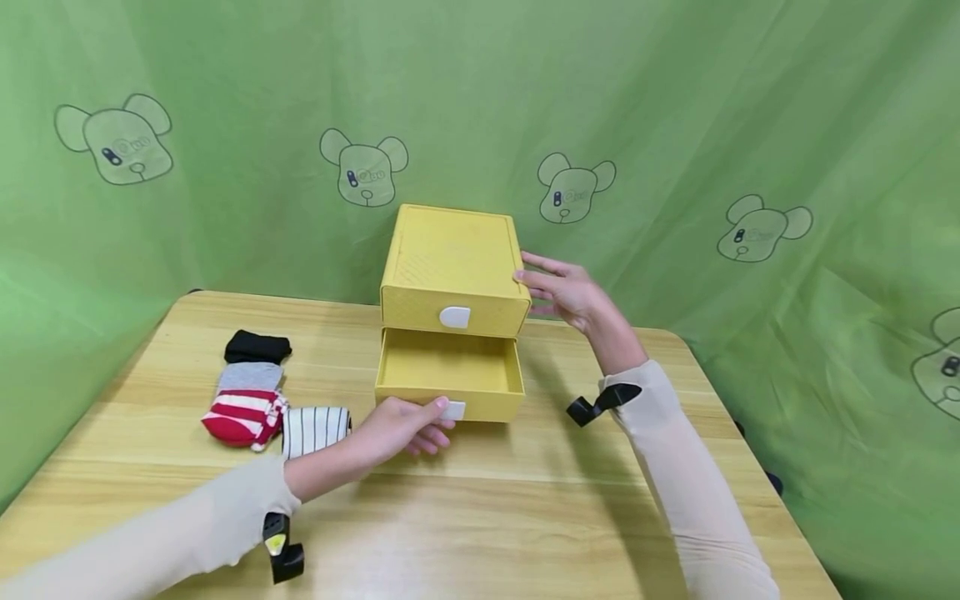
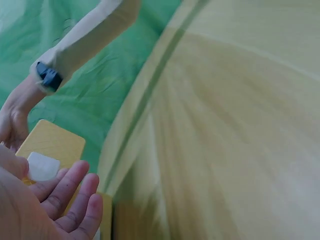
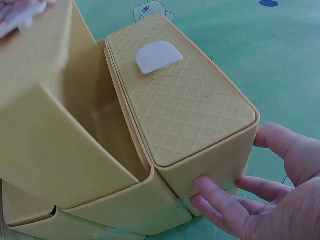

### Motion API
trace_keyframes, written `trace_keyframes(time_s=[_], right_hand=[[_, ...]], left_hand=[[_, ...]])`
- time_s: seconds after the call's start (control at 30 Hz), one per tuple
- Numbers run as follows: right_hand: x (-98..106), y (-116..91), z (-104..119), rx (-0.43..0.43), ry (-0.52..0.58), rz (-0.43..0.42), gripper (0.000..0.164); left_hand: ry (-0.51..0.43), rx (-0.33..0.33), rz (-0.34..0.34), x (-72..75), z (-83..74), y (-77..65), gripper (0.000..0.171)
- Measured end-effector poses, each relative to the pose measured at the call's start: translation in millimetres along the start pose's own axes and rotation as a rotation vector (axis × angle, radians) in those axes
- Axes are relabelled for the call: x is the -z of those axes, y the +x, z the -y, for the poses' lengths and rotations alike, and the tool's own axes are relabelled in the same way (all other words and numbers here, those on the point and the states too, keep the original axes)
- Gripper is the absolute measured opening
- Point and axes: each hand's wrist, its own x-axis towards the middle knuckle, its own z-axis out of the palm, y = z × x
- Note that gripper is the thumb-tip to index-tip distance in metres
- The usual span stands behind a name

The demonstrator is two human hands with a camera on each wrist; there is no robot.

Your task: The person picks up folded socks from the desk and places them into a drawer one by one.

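A yellow two-tier drawer unit [image 1: 457, 250] stands at the table's back, its upper drawer [image 3: 185, 100] pushed in. The lower drawer [image 1: 442, 367] is pulled out, and its visible inside is bare. My left hand [image 1: 393, 429] is at the front of that drawer, thumb against the white handle [image 1: 453, 410]. In the left wrist view its fingers [image 2: 67, 195] are extended, apart from the thumb. My right hand [image 1: 566, 292] rests on the unit's right side, its fingers [image 3: 220, 200] spread against the upper box near the front corner.
Left of the unit lie folded cloth items that look like socks: a black one [image 1: 257, 347], a grey one [image 1: 251, 377], a red-and-white one [image 1: 240, 417] and a striped one [image 1: 317, 429]. The wooden table [image 1: 487, 533] meets a green curtain [image 1: 247, 208] behind.
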Motion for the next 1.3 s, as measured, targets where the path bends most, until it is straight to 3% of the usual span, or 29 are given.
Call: trace_keyframes(time_s=[0.33, 0.6, 0.8, 1.0, 1.1, 1.2, 1.3], right_hand=[[-0.8, 0.2, -0.7, 0.000, -0.007, -0.009, 0.067], [-1.4, 0.0, -0.6, 0.002, -0.006, -0.010, 0.067], [-1.4, -0.5, 0.2, -0.004, -0.012, -0.014, 0.067], [-2.7, -0.1, 0.6, -0.001, -0.013, -0.007, 0.066], [-3.0, 0.2, 0.1, -0.005, -0.009, -0.008, 0.066], [-2.7, 0.1, -0.2, -0.006, -0.010, -0.011, 0.065], [-2.4, -0.6, 0.4, -0.005, -0.012, -0.009, 0.066]], left_hand=[[0.034, -0.034, 0.044, -6.3, 4.8, -26.9, 0.054], [0.059, -0.071, 0.111, -4.2, 6.1, -33.0, 0.051], [0.244, -0.049, 0.267, 15.6, -11.8, -38.3, 0.047], [0.379, -0.086, 0.452, 56.4, -47.7, -48.2, 0.037], [0.385, -0.123, 0.425, 79.6, -62.4, -50.0, 0.037], [0.386, -0.158, 0.304, 102.2, -72.6, -48.1, 0.036], [0.444, -0.209, 0.170, 122.4, -73.0, -40.2, 0.034]])
